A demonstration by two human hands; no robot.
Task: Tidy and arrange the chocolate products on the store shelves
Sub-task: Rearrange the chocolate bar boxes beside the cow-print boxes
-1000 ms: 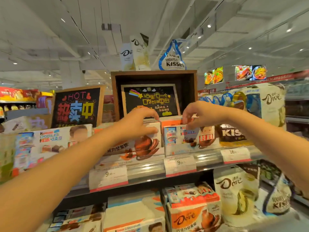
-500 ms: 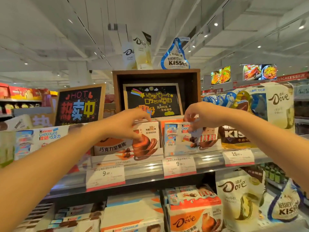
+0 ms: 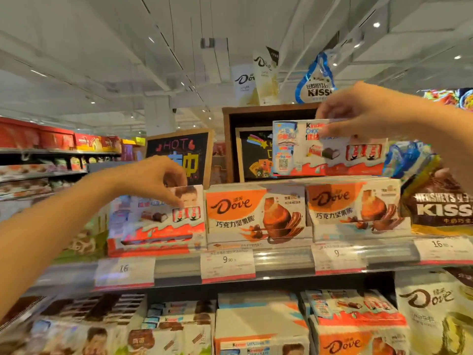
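Observation:
My right hand [image 3: 363, 114] pinches the top edge of a white-and-red Kinder chocolate box [image 3: 330, 149] and holds it in the air above the top shelf. Below it, two orange Dove boxes [image 3: 256, 213] [image 3: 355, 208] stand side by side on the shelf [image 3: 281, 260]. My left hand [image 3: 156, 180] grips the top of another Kinder box [image 3: 156, 224], which stands on the shelf to the left of the Dove boxes. A brown Hershey's Kisses bag [image 3: 442, 201] sits at the shelf's right end.
Price tags [image 3: 227, 265] line the shelf's front rail. A wooden display crate with a chalkboard sign [image 3: 256, 155] stands behind the boxes, and a "HOT" chalkboard [image 3: 179, 155] to its left. The lower shelf holds more Kinder and Dove boxes [image 3: 353, 311] and a white Dove bag [image 3: 432, 311].
My right hand lifted a Kinder box up off the shelf. My left hand shifted left from the Dove box onto a Kinder box. The view swung left and closer.

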